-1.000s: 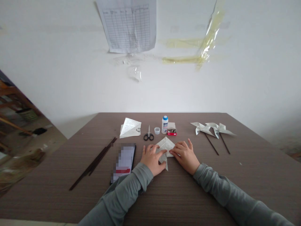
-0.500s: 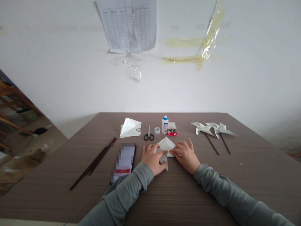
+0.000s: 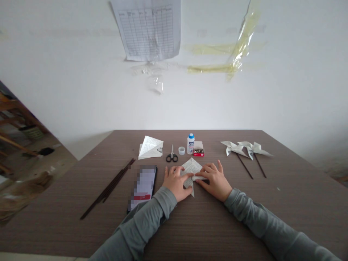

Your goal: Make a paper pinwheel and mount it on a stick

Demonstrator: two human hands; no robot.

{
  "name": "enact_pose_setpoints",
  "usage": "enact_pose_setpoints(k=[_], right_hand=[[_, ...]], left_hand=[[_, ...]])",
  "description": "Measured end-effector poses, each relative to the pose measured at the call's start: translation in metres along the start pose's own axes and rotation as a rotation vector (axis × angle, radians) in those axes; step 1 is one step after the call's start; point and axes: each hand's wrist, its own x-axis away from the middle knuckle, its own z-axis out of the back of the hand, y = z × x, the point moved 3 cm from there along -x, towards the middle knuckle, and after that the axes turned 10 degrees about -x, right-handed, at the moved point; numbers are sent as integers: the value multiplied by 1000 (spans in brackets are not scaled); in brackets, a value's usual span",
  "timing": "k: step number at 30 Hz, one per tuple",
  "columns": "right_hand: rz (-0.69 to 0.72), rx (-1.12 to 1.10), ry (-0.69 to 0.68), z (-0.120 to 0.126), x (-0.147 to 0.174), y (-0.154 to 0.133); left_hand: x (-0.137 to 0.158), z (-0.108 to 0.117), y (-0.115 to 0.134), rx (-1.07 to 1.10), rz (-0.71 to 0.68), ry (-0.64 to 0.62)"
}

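A printed sheet of paper (image 3: pixel 191 165), cut into pointed flaps, lies on the table between my hands. My left hand (image 3: pixel 176 183) holds it from the left, index finger pressed near its centre and thumb by the lower flap. From the right, my right hand (image 3: pixel 216 182) has its thumb and index finger around a folded-over flap of the same sheet, its tip near the centre. The palms hide parts of the paper. Just beyond it are black-handled scissors (image 3: pixel 172 156), a small clear cap (image 3: pixel 181 150), a white glue bottle (image 3: pixel 190 144) with a blue top and a red box of pins (image 3: pixel 198 152).
Folded printed papers (image 3: pixel 150 148) are stacked at the back left. Thin brown sticks (image 3: pixel 108 188) and a phone (image 3: pixel 143 186) lie to the left, the phone close to my left forearm. Two paper pinwheels (image 3: pixel 246 148) on sticks rest at the right. A wall stands behind the table (image 3: pixel 288 203).
My right thumb and fingers have shifted slightly at the flap, which now looks narrower and more folded over. The left hand stays almost where it was.
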Motion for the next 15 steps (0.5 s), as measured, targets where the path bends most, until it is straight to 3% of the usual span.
enact_pose_setpoints(k=[15], right_hand=[[22,7,23,2,1,-1]], left_hand=[[-5,-4,-2,-20,-8,1]])
